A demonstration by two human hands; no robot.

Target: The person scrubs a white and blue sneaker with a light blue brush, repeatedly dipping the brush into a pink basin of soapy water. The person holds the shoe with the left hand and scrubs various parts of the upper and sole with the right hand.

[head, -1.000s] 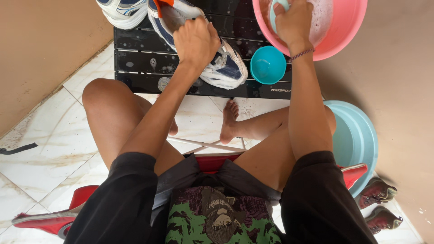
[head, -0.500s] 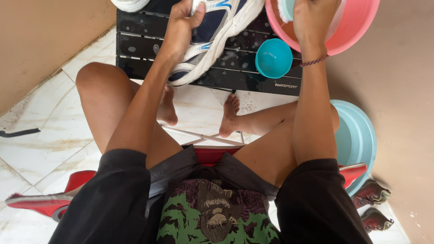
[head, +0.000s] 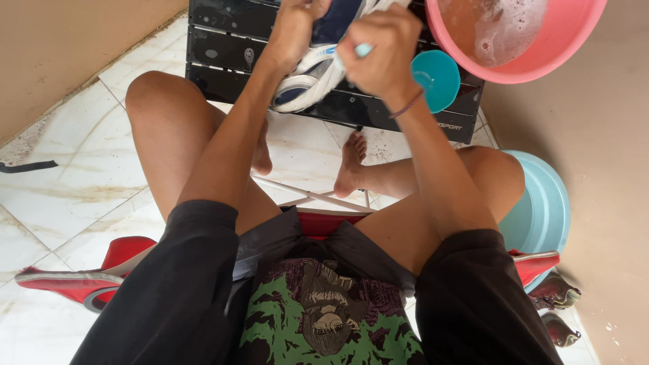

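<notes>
White floor tiles below, left hand (head: 292,30) grips a sneaker (head: 318,64) angled heel-down toward the knees; right hand (head: 384,47) fists a pale brush handle (head: 363,49) against it.

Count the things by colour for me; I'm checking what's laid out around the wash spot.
Pink: 1, basin
Teal: 2, small bowl, big basin
Black: 1, low table
White and blue: 1, sneaker, gripped by left hand and right hand
Total: 5
</notes>
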